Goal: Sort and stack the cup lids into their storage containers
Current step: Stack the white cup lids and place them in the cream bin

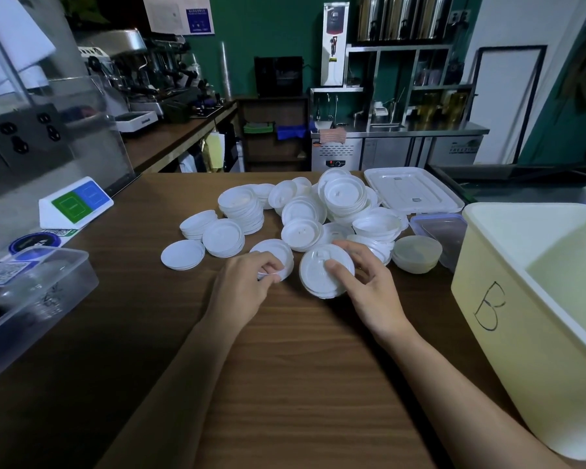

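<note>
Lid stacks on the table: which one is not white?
The small stack at the right, beside the blue-rimmed box; it is cloudy and yellowish, all others are white.

The head-worn camera is looking forward and down onto the counter from close above its near edge. It is also taking in the green wall beyond the far edge.

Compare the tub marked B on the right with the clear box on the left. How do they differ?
The tub marked B is opaque pale yellow; the clear box is see-through. The tub stands taller than the box. Both are rectangular plastic containers on the counter.
</note>
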